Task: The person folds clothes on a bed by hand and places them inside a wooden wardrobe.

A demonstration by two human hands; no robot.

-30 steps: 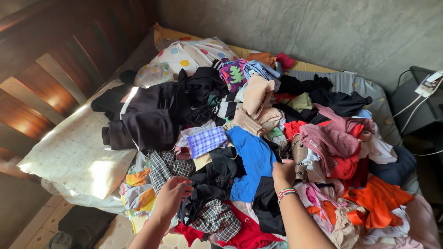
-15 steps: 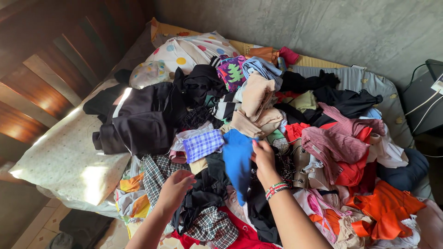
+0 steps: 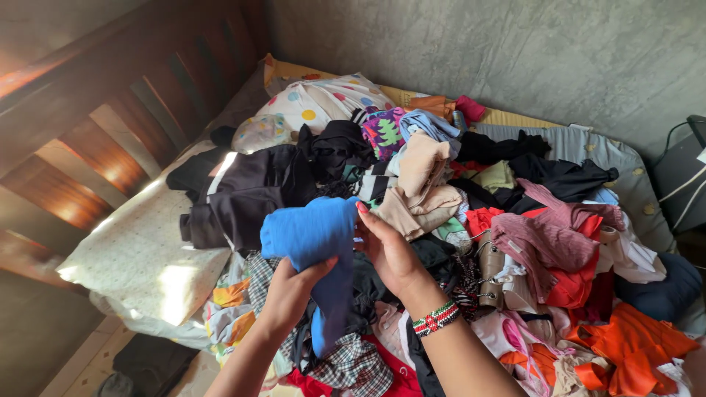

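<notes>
A bright blue garment [image 3: 312,242] is lifted above a big heap of mixed clothes on a bed. My left hand [image 3: 294,285] grips it from below, fingers closed on the cloth. My right hand [image 3: 390,254], with a beaded bracelet at the wrist, holds its right edge. The lower part of the blue cloth hangs down between my forearms over a black garment [image 3: 368,290] and a checked one [image 3: 357,362].
The heap holds black trousers [image 3: 243,187], beige cloth [image 3: 423,180], a dusty pink top [image 3: 548,239], red and orange pieces [image 3: 625,342]. A spotted pillow [image 3: 323,99] lies at the back, a pale pillow [image 3: 140,257] at the left by the wooden headboard [image 3: 110,125]. A grey wall stands behind.
The blue garment has been pulled out of the heap and raised to the left. My left hand has closed on it, and both hands now hold it.
</notes>
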